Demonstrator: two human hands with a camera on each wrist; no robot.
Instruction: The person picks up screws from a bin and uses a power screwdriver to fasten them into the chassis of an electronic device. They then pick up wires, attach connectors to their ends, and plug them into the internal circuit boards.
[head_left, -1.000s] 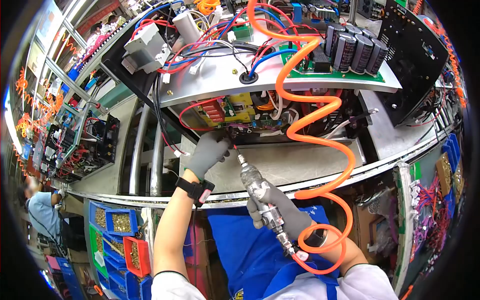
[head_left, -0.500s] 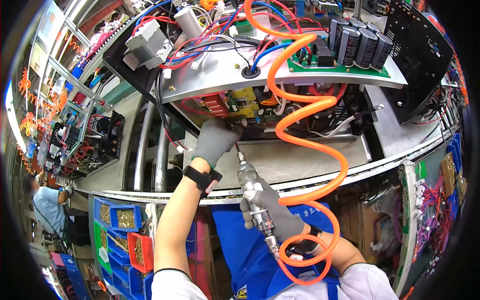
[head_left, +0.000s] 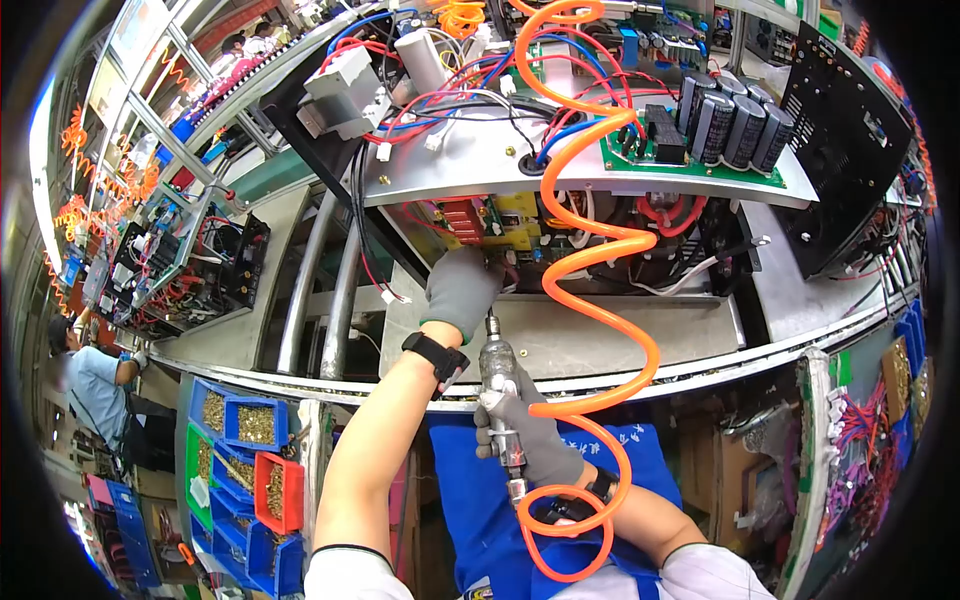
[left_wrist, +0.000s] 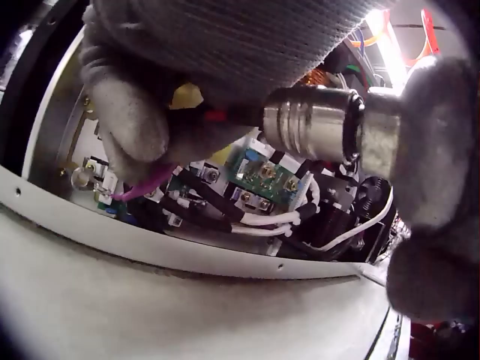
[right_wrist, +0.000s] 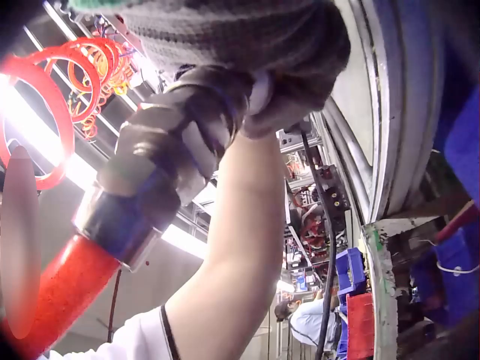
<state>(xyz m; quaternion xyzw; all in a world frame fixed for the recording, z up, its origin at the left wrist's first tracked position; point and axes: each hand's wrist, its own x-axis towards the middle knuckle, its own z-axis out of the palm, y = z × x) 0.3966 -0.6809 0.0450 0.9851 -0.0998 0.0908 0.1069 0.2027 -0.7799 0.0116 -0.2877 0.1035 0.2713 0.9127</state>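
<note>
My right hand (head_left: 540, 435), in a grey glove, grips a silver pneumatic screwdriver (head_left: 497, 365) joined to an orange coiled hose (head_left: 560, 409). The tool points away from me, its bit (left_wrist: 244, 115) running in among the curled fingers of my gloved left hand (head_left: 465, 290). Those fingers hold the bit's front end and hide its tip. Both lie at the front opening of a metal chassis (head_left: 450, 180). Inside, the left wrist view has a purple sleeve (left_wrist: 146, 187) just under the thumb, a small green circuit board (left_wrist: 262, 176) and white-ended cables (left_wrist: 262, 219).
Capacitors (head_left: 745, 130) and loose wiring sit on top of the chassis, with a black perforated panel (head_left: 840, 150) on its right. Blue bins (head_left: 255, 422) and a red bin (head_left: 278, 490) of small brass-coloured parts stand lower left. Another person (head_left: 100, 375) works at far left.
The head view has swung, so the scene sits further right. My right hand has come left, bringing the screwdriver from a slant to nearly straight ahead. My left hand stays at the bit.
</note>
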